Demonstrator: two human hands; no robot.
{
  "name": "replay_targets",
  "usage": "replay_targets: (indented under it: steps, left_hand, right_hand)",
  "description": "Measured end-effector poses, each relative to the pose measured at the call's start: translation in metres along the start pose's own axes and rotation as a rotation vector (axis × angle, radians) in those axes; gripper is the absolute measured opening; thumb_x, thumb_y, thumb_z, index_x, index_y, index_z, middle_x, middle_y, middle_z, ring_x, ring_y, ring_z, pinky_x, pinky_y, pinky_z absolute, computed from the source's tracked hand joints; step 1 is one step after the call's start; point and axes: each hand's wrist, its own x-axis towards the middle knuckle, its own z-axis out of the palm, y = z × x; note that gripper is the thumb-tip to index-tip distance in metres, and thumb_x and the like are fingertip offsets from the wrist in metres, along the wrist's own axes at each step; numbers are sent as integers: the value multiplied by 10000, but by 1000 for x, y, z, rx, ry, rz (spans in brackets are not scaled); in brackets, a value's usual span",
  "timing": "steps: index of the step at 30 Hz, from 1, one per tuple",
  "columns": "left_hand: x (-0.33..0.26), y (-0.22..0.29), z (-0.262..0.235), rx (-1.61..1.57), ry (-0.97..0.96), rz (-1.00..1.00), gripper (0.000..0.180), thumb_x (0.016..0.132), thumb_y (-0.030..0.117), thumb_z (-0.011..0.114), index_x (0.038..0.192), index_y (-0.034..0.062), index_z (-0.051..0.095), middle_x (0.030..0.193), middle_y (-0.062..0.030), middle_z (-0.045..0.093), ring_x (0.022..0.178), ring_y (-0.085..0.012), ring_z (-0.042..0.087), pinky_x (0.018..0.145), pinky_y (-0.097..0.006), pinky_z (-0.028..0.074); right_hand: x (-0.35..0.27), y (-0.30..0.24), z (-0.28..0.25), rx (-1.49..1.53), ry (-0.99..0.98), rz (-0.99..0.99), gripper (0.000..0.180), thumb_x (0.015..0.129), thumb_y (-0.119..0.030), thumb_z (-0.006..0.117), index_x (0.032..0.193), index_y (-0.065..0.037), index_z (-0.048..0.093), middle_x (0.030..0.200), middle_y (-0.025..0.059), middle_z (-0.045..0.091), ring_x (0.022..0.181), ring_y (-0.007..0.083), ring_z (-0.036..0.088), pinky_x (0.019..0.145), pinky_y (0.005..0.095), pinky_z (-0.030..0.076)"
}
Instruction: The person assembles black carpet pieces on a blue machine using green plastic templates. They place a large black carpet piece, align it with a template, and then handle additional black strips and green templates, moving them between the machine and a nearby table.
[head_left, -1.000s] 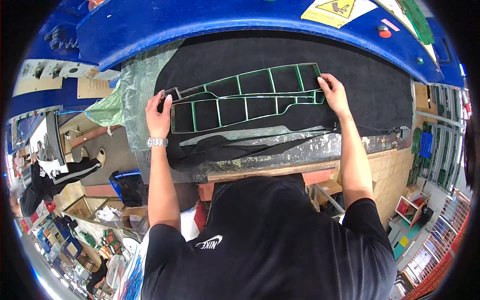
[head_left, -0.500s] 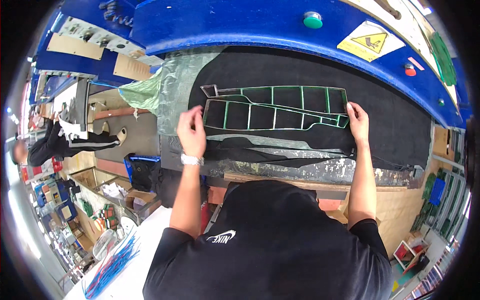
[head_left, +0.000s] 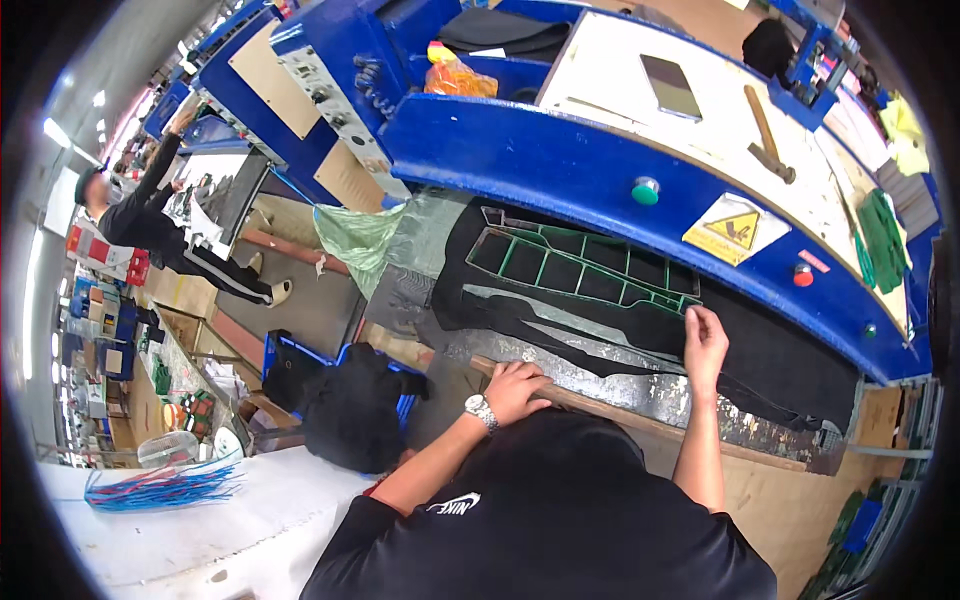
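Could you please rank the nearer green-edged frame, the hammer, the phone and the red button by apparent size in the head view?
1. Nearer green-edged frame
2. Hammer and phone, not ranked: the hammer looks longer, the phone broader
3. Red button

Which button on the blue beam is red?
The middle button, right of the warning sign; the large leftmost button and small rightmost button are green.

Lamps (head_left: 58, 131) blazing at upper left, a white table (head_left: 270, 535) sweeping across lower left, and there's tan floor (head_left: 785, 500) at lower right!
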Motion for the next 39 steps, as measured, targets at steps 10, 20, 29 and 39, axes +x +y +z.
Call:
replay_targets:
  steps: [10,20,29,39]
  left_hand:
    - [62,-10,8,40,129,-32,459,769,338,783,1177,141,707,1095,-62,608,1097,-298,507,990,-434,390]
    - [121,-19,2,-14,144,-100,410,785,353,767,1146,172,698,1171,-83,601,1182,-336,486,1070,-487,345]
    - [136,-21,-16,20,162,-54,387,840,355,711,1197,208,678,1169,-56,606,1185,-325,492,1072,-506,336]
    - [133,-15,-17,44,149,-36,396,837,326,729,1206,192,677,1149,-62,608,1157,-313,512,1048,-477,366]
  right_hand:
    - [53,-121,52,-38,-305,-405,149,923,-101,670,1005,23,692,964,141,688,845,233,677,736,315,534]
    - [86,-149,74,-159,-337,-387,308,987,-211,583,785,12,652,672,149,653,589,280,629,582,384,471]
    - [19,-38,-23,-720,-654,-73,373,818,-383,761,819,-12,720,798,217,689,791,366,690,719,437,526]
    - [-19,9,-21,-797,-428,-155,417,645,-275,886,934,-29,713,986,192,654,948,377,637,852,454,522]
